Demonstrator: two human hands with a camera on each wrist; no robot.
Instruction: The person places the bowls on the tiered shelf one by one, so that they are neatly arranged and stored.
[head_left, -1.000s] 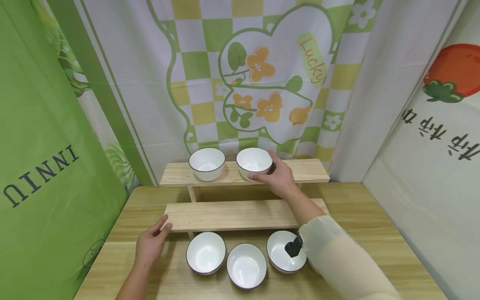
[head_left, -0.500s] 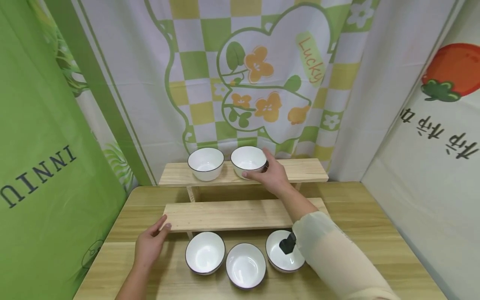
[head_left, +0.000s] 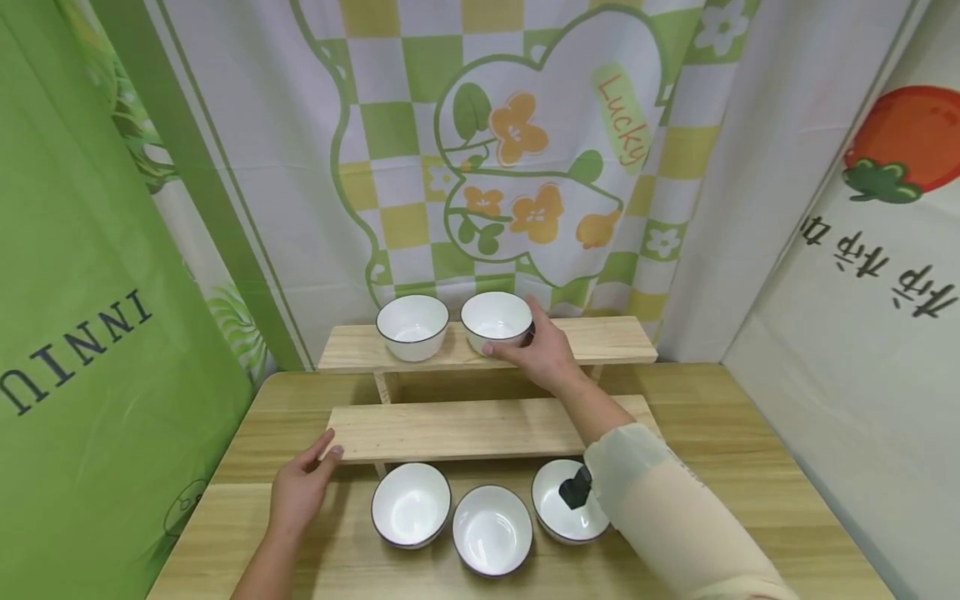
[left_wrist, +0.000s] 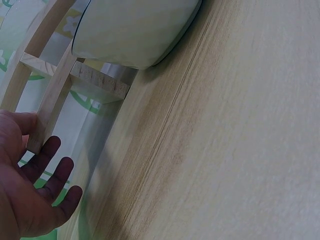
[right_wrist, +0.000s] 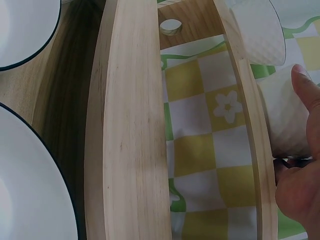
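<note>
My right hand (head_left: pixel 550 357) holds a white bowl (head_left: pixel 497 317) with a dark rim on the upper shelf board (head_left: pixel 611 340), thumb at its front and fingers around its right side. To its left stands a matching bowl (head_left: pixel 412 321), a small gap between them. My left hand (head_left: pixel 298 492) pinches the left end of the lower shelf board (head_left: pixel 465 429). In the left wrist view, its thumb and index finger lie on either side of the board end (left_wrist: pixel 47 120), other fingers spread. The right wrist view shows the held bowl (right_wrist: pixel 286 117) beside my thumb.
Below the wooden stand, on the table (head_left: pixel 720 467), sit a left bowl (head_left: pixel 412 506), a middle bowl (head_left: pixel 492 531) and a right bowl (head_left: pixel 558 508), the last partly hidden by my right sleeve (head_left: pixel 667 508). A patterned curtain (head_left: pixel 420 150) hangs behind the stand.
My right hand has slid the bowl a little left along the upper board, closer to its neighbour; over the last half second it hardly moves. My left hand stays at the lower board's end.
</note>
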